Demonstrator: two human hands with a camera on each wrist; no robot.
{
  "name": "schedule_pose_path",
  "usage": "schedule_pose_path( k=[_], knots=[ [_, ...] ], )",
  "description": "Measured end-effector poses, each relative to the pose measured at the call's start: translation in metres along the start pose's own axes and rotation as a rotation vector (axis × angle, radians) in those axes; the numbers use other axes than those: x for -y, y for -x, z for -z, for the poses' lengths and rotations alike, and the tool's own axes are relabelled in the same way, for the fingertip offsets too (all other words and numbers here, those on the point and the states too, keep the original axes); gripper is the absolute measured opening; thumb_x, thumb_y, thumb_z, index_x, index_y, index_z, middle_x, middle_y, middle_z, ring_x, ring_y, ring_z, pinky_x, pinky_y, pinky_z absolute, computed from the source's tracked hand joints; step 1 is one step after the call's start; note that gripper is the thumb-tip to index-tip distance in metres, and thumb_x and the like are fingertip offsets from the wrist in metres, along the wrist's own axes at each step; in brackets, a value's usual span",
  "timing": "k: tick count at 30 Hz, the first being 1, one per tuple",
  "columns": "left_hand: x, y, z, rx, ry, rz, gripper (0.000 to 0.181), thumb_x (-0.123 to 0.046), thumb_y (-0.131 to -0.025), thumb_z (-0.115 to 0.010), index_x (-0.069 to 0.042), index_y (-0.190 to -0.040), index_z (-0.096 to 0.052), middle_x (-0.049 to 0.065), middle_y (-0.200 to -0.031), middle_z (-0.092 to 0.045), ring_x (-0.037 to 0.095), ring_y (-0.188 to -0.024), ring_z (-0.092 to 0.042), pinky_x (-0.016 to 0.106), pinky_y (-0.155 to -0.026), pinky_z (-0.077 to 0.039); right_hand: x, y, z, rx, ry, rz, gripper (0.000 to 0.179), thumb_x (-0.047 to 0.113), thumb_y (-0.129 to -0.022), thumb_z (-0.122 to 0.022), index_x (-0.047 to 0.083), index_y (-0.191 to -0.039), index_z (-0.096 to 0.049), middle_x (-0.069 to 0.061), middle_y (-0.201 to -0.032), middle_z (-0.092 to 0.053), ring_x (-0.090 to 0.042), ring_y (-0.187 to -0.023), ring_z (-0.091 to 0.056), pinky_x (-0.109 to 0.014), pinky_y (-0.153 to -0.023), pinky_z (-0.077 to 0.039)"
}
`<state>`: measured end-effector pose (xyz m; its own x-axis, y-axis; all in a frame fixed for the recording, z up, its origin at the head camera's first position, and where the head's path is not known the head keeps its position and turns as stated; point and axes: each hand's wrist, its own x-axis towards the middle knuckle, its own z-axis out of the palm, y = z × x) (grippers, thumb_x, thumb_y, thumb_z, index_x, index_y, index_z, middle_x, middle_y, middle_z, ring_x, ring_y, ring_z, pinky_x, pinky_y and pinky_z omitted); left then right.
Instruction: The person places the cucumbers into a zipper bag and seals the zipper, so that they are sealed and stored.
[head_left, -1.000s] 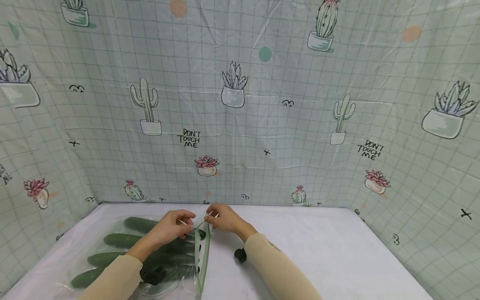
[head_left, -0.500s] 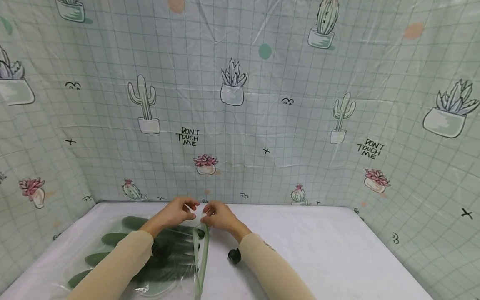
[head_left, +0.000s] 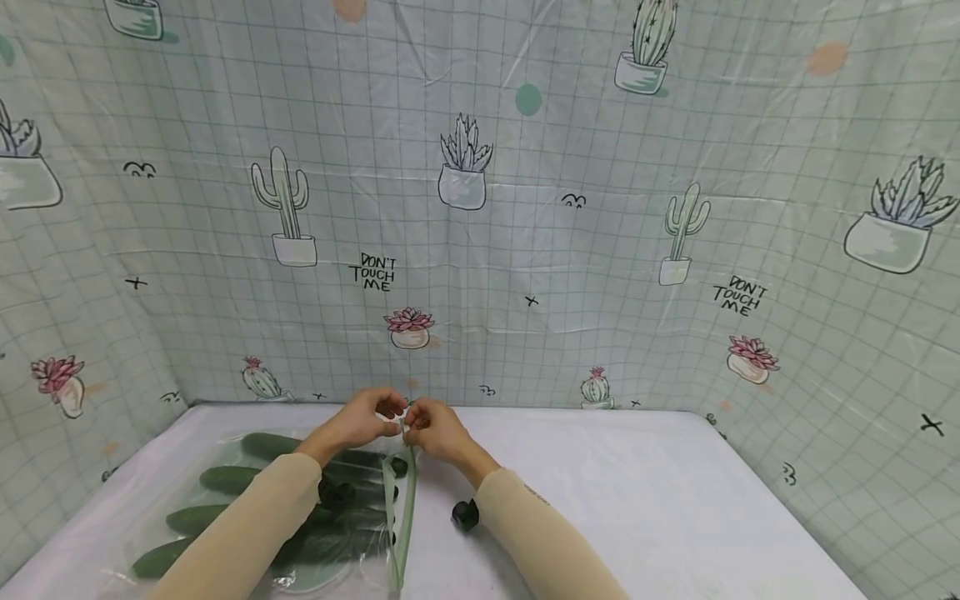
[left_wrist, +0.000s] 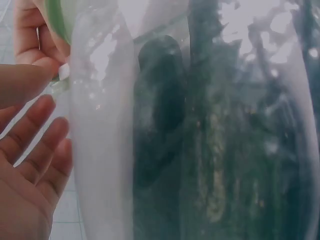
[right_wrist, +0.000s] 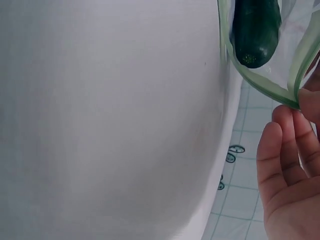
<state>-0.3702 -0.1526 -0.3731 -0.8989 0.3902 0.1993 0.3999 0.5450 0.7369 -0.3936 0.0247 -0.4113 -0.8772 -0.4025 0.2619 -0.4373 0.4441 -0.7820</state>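
A clear zip bag [head_left: 408,517] with a green-edged opening lies on the left part of the table. Several cucumbers [head_left: 195,520] are inside, and one cucumber's end [right_wrist: 256,50] shows at the opening in the right wrist view. At the far corner of that opening, my right hand [head_left: 442,432] pinches the green edge. My left hand [head_left: 367,418] is beside it, its thumb and loosely bent fingers close to the corner. In the left wrist view, a small white piece [left_wrist: 64,71] sits at this corner, near the left thumb tip. Whether the thumb touches it is hard to tell.
The table [head_left: 600,500] has a white cover. A patterned curtain [head_left: 525,250] with a grid and cactus drawings hangs behind and at both sides. A dark wrist camera [head_left: 465,515] sits under the right forearm.
My left hand has moved up and to the right until it is close to the right hand. The right hand has shifted slightly and keeps its pinch on the bag's corner.
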Motion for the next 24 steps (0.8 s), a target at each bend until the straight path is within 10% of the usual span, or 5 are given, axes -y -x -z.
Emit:
schedule_pose_path(
  k=[24],
  knots=[
    [0.004,0.0,-0.001,0.053,0.112,-0.063,0.012,0.004,-0.088,-0.061,0.006,-0.099,-0.057,0.012,-0.087,-0.06,0.019,-0.078,-0.056,0.033,-0.068,-0.045,0.041,0.03,0.014,-0.001,-0.138,0.083,0.012,-0.007,-0.084,-0.065,-0.009,-0.094,-0.059,-0.014,-0.082,-0.06,-0.014,-0.07,-0.053,-0.02,-0.06,-0.042]
  ],
)
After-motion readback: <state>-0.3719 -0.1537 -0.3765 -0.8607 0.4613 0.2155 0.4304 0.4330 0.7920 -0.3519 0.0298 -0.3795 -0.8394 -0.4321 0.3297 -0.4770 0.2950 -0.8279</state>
